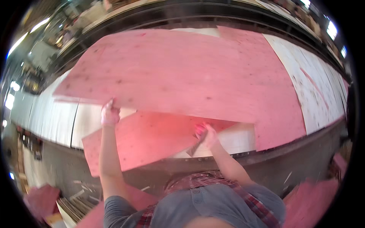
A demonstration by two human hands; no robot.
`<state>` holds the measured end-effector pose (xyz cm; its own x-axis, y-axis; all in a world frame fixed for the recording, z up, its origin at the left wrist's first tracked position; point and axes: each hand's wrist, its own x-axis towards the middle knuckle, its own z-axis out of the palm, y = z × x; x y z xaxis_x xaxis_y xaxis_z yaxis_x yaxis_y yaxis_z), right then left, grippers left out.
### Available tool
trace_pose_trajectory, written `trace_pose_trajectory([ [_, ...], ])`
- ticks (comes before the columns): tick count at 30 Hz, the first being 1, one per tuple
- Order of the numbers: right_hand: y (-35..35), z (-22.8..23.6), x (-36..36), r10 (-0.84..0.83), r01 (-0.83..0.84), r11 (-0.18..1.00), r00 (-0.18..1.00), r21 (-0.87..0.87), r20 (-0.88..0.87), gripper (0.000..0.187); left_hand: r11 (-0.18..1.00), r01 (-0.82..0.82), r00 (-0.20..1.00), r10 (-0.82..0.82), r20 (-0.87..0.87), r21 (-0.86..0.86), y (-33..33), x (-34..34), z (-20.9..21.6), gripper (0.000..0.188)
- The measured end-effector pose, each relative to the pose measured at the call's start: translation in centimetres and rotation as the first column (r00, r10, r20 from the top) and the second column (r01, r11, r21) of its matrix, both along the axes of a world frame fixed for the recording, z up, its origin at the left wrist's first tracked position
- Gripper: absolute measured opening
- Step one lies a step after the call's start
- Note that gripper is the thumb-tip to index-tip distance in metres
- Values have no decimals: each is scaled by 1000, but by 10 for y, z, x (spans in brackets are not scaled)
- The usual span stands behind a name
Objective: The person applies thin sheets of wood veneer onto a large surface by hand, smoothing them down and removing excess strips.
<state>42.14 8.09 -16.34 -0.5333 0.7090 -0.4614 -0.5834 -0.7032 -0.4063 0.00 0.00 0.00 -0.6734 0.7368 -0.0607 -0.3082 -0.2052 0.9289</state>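
Observation:
A large pink veneer sheet [167, 72] with dark knots spans the middle of the view, its near edge raised off the layer below. My left hand [110, 113] is closed on that near edge, toward its left end. Under it, a smaller pink veneer piece [140, 142] lies slanted, its left corner hanging over the table's front edge. My right hand [207, 136] is closed beside this piece's right part, below the large sheet's edge. A narrow greyish-brown strip [194, 149] sticks out of it; blur hides its exact kind.
Pale veneer sheets [304, 79] cover the table to both sides, with another pink sheet [272, 95] at the right. A dark rail [182, 13] runs along the far side. Stacked veneer pieces [72, 209] and pink sheets [311, 201] lie low beside me.

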Motion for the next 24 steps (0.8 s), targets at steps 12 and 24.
trace_pose_trajectory([
  [12, 80, -10, 18, -693, 688, 720, 719, 96, 46, 37, 920, 327, 826, -168, 538, -214, -1, -83, -223, 30],
  [24, 95, 109, -41, -777, 759, 628, 622, 174, 90, 27, 970, -74, 800, 197, 567, -233, 22, -94, -225, 18],
])
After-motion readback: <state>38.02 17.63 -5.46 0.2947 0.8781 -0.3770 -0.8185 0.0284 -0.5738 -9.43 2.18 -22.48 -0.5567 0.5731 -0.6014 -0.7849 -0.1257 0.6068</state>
